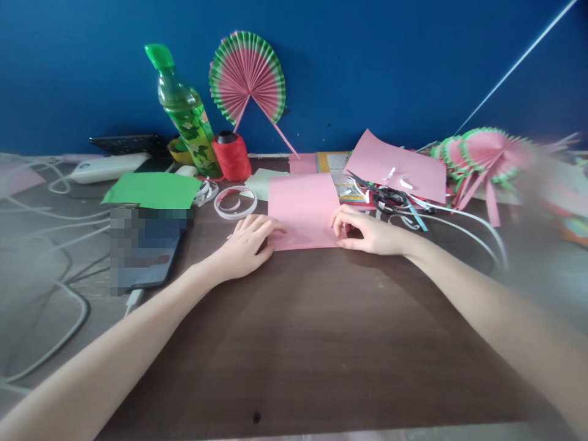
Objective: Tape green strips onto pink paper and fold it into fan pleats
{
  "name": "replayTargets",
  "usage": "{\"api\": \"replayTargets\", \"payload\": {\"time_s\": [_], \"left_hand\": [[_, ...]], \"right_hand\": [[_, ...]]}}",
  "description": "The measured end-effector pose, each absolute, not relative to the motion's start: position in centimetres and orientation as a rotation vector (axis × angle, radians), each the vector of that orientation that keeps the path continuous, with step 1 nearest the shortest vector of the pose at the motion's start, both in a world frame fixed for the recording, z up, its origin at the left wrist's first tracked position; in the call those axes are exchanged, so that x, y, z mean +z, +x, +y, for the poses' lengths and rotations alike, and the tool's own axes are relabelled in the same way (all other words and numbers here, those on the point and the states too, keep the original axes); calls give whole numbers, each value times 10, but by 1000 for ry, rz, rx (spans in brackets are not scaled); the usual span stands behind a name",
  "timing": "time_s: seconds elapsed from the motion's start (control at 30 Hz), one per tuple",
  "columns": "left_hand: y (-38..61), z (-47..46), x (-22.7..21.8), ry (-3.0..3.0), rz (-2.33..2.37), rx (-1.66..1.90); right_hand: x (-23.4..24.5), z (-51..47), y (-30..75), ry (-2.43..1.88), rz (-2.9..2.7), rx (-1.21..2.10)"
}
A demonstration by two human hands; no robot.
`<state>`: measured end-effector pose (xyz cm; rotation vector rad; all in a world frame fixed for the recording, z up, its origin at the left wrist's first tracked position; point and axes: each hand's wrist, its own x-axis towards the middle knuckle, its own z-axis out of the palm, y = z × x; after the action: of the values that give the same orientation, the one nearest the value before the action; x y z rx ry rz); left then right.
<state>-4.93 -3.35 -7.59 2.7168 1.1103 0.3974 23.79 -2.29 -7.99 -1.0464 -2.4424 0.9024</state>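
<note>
A pink sheet of paper [305,211] lies on the brown table, its far part curving up a little. My left hand [250,248] rests at the sheet's left edge, palm down, fingers stretched out over the near left corner. At the right edge, my right hand [367,231] has its fingers curled and its thumb at the near right corner, gripping the paper there. A roll of white tape [236,212] sits just beyond my left hand. Black-handled scissors [386,199] lie among paper scraps past my right hand.
Against the blue wall stand a green bottle [190,125], a red thread spool [232,160] and a pleated pink-and-green paper fan [248,76]. More folded fans [487,153] and a pink sheet [399,165] lie right. A green sheet [151,190], phone [158,257] and white cables [76,334] are left.
</note>
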Motion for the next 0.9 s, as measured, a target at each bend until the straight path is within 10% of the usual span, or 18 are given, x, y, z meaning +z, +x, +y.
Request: {"api": "replayTargets", "payload": {"time_s": [0.9], "left_hand": [[-49, -34, -76, 2881, 960, 130]], "right_hand": [[-70, -25, 235, -1116, -2455, 1007]]}}
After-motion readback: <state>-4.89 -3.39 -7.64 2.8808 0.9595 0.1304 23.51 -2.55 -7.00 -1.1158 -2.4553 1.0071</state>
